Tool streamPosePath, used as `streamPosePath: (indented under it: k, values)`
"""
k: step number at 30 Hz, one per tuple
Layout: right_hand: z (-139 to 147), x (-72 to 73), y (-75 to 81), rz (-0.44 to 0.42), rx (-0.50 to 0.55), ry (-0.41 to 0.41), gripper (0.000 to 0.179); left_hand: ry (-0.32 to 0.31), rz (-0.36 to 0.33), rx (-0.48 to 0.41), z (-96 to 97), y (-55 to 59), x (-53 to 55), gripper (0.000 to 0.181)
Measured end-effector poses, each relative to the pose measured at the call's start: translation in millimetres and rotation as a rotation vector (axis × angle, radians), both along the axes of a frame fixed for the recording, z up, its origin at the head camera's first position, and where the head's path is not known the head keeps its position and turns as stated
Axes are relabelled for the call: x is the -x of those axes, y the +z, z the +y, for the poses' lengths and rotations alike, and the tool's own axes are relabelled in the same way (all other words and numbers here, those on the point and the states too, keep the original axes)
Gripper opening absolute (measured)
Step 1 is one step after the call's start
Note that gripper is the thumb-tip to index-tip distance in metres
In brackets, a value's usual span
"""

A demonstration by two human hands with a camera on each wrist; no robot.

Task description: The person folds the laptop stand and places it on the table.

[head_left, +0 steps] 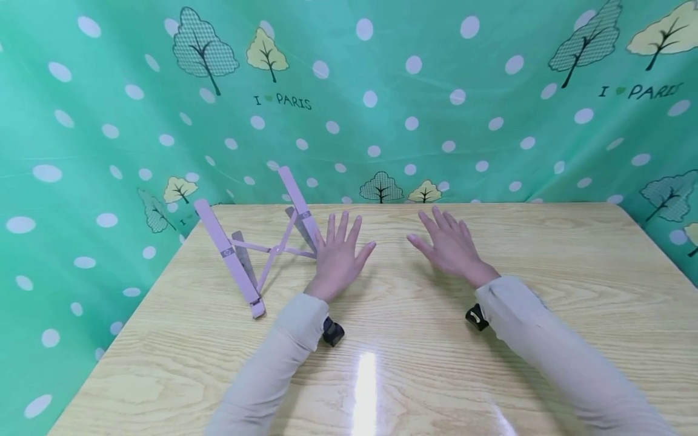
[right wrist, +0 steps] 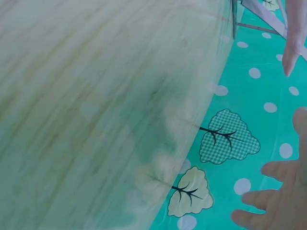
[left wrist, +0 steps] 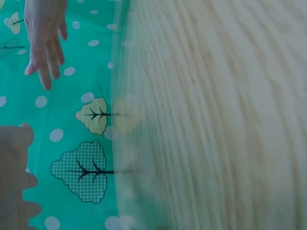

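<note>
A pink folding laptop stand [head_left: 239, 275] stands unfolded at the left of the table, its two long rails joined by crossed struts. My left hand [head_left: 338, 257] is beside its right rail, palm down with the fingers spread and nothing held; it overlaps the rail's lower end in the head view. To the right, my right hand [head_left: 449, 248] is held over the table with straight, parted fingers, also holding nothing. Part of the stand [right wrist: 268, 17] appears at the top of the right wrist view, beside the left hand [right wrist: 295, 38].
The light wood-grain table [head_left: 572, 272] reaches back to a green curtain [head_left: 349, 91] with white dots and printed trees. This curtain also hangs along the left and right sides. Black wrist devices [head_left: 332, 332] sit at both cuffs. Bright light reflects off the table's front.
</note>
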State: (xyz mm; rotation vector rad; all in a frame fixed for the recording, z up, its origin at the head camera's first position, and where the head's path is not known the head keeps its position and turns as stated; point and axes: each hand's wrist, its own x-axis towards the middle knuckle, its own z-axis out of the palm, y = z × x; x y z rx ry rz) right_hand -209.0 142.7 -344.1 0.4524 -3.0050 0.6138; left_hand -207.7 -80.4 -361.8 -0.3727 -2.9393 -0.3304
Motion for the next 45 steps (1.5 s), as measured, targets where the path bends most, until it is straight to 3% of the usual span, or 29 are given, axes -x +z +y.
streamPosePath:
  k: [5,9,14,21,25,30,38,45]
  values:
    - [-8.8,2.7,1.1,-0.005,0.018,0.027,0.067,-0.038,0.044,-0.018,-14.7,2.9,-7.5,0.064]
    - [-17.2,5.2,1.1,-0.005,0.030,0.036,0.065,-0.087,0.029,-0.049,-27.8,6.2,-13.0,0.065]
    - [-29.7,7.4,2.1,0.005,0.052,0.057,0.062,-0.146,-0.003,-0.166,-45.9,11.3,-20.8,0.064]
    - [-51.0,12.0,4.9,0.065,0.106,0.087,0.054,-0.187,0.047,-0.285,-72.5,20.6,-31.9,0.062]
    - [-61.1,15.3,4.8,0.061,0.134,0.092,0.046,-0.160,0.101,-0.324,-86.1,22.6,-36.3,0.063]
    - [-71.1,20.6,2.1,0.067,0.173,0.106,0.037,-0.100,0.102,-0.423,-103.4,23.3,-43.5,0.062]
    - [-86.8,32.1,-3.0,0.068,0.221,0.145,0.031,-0.003,0.159,-0.507,-135.4,22.2,-57.2,0.058]
    - [-104.2,40.7,-6.6,-0.014,0.290,0.142,0.032,0.057,0.196,-0.614,-156.3,14.6,-63.0,0.058]
